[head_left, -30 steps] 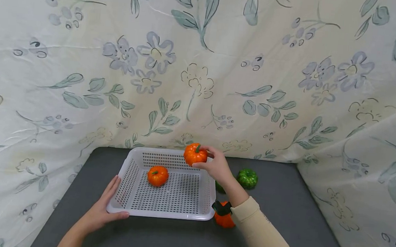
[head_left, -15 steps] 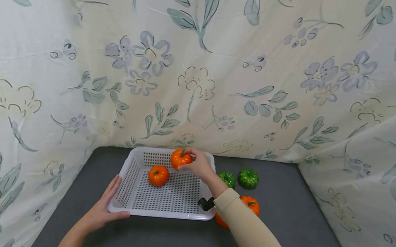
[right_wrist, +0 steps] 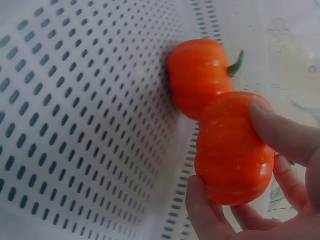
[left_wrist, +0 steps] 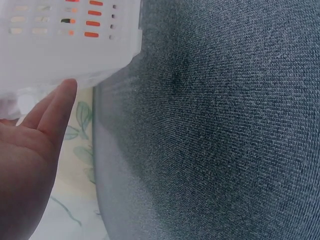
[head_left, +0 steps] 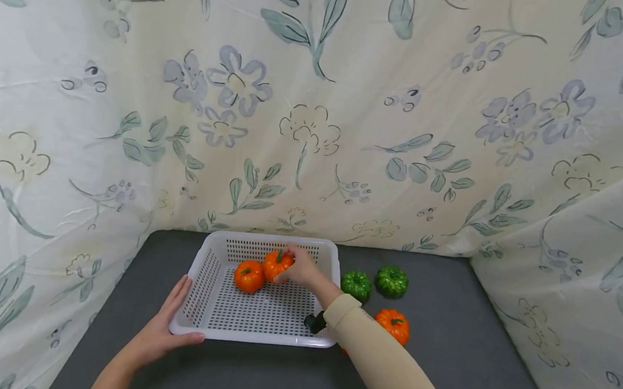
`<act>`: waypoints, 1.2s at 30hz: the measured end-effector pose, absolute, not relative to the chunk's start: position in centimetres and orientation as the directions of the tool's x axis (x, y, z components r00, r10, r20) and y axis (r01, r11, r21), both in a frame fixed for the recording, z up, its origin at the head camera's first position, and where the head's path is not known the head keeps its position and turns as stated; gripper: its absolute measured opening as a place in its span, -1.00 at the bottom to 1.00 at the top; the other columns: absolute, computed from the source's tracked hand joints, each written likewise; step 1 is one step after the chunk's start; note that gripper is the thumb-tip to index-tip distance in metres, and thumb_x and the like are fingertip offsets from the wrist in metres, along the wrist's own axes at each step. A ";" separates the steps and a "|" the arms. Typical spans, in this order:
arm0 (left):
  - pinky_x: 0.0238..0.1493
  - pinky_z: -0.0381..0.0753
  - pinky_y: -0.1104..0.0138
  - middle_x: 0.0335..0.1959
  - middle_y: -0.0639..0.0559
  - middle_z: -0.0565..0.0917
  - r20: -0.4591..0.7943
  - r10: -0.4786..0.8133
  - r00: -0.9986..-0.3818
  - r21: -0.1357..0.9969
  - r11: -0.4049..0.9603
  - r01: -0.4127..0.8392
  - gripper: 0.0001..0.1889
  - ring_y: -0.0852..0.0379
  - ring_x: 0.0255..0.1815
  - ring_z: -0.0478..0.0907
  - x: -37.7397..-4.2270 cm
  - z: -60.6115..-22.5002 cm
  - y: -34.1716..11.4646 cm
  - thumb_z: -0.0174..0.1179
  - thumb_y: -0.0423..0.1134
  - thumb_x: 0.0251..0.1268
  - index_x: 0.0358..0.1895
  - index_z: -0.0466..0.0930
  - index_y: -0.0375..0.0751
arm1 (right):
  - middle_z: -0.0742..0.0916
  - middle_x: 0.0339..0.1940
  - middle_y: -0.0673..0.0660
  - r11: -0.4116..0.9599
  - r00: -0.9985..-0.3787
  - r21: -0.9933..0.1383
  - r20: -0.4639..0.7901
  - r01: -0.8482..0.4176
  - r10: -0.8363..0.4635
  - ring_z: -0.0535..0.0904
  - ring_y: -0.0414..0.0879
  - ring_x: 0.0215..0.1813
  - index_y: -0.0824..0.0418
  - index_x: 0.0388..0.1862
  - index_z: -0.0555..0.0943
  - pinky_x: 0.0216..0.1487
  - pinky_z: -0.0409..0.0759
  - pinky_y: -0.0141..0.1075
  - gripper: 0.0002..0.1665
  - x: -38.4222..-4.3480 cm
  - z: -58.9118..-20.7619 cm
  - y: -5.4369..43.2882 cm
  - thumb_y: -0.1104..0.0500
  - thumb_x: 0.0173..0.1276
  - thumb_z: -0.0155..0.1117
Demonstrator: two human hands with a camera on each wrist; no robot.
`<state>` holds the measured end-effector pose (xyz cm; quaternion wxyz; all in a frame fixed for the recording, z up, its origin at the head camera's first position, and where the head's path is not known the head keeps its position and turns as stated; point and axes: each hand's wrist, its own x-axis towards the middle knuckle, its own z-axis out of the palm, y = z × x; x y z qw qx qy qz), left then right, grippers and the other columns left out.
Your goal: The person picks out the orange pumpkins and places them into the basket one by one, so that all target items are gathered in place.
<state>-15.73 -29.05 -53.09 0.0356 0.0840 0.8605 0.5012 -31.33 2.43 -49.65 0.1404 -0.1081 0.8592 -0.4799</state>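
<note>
My right hand (head_left: 302, 269) grips a small orange pumpkin (head_left: 274, 268) with a green stem, low inside the white perforated basket (head_left: 251, 337). In the right wrist view, thumb and fingers curve around the held pumpkin (right_wrist: 232, 155). A second orange pumpkin (head_left: 249, 277) sits in the basket just left of it; the right wrist view overlaps the two, and whether they touch cannot be told. At the basket's left front corner rests my left hand (head_left: 158, 332), straight fingers along the outer side and thumb by the front rim. The left wrist view has those fingers (left_wrist: 59, 110) against the basket wall.
Two green pumpkins (head_left: 356, 285) stand on the dark grey table (head_left: 442, 351) right of the basket. Nearer lies an orange pumpkin (head_left: 393, 325), partly behind the right sleeve (head_left: 381, 359). A floral cloth (head_left: 317, 128) hangs behind the table.
My right hand has moved left and down, carrying the orange pumpkin from above the basket's back right rim to beside the other one inside. The left hand has stayed put.
</note>
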 end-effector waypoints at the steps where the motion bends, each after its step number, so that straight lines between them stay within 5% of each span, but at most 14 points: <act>1: 0.35 -0.16 -0.47 0.68 -0.05 -0.40 0.025 0.179 -0.983 0.868 0.484 0.110 0.26 -0.44 0.60 -0.33 -15.7 -53.1 -29.0 0.54 -0.21 0.00 0.67 -0.23 0.03 | 0.62 0.18 0.19 0.518 -0.937 -0.854 -0.147 -0.040 -0.315 0.54 0.09 0.14 0.13 0.04 0.57 0.20 0.56 0.05 -0.37 -31.3 -49.7 2.4 0.36 -0.02 0.64; 12: 0.35 -0.18 -0.49 0.68 -0.07 -0.40 0.034 0.171 -0.985 0.868 0.483 0.114 0.25 -0.44 0.59 -0.34 -15.4 -53.3 -28.8 0.54 -0.22 -0.01 0.67 -0.22 0.01 | 0.64 0.13 0.20 0.575 -0.937 -0.818 -0.222 0.029 -0.270 0.55 0.09 0.09 0.14 0.02 0.58 0.22 0.55 0.05 -0.35 -31.4 -50.6 2.1 0.40 -0.07 0.64; 19: 0.35 -0.18 -0.49 0.69 -0.04 -0.39 0.005 0.162 -0.987 0.863 0.497 0.086 0.24 -0.44 0.60 -0.35 -15.6 -53.3 -28.8 0.53 -0.19 0.01 0.67 -0.22 0.08 | 0.64 0.15 0.23 0.592 -0.928 -0.805 -0.258 0.051 -0.270 0.58 0.07 0.04 0.12 -0.01 0.62 -0.07 0.67 -0.10 -0.39 -31.5 -50.7 2.1 0.46 -0.06 0.60; 36: 0.32 -0.18 -0.52 0.68 -0.09 -0.39 0.011 0.164 -0.986 0.860 0.502 0.093 0.23 -0.47 0.60 -0.35 -15.0 -53.2 -28.7 0.51 -0.22 0.03 0.67 -0.22 0.04 | 0.54 0.37 0.24 0.548 -0.934 -0.836 -0.213 0.023 -0.286 0.46 0.23 0.36 0.06 0.18 0.62 0.27 0.51 0.12 -0.36 -30.3 -48.6 3.1 0.30 0.09 0.59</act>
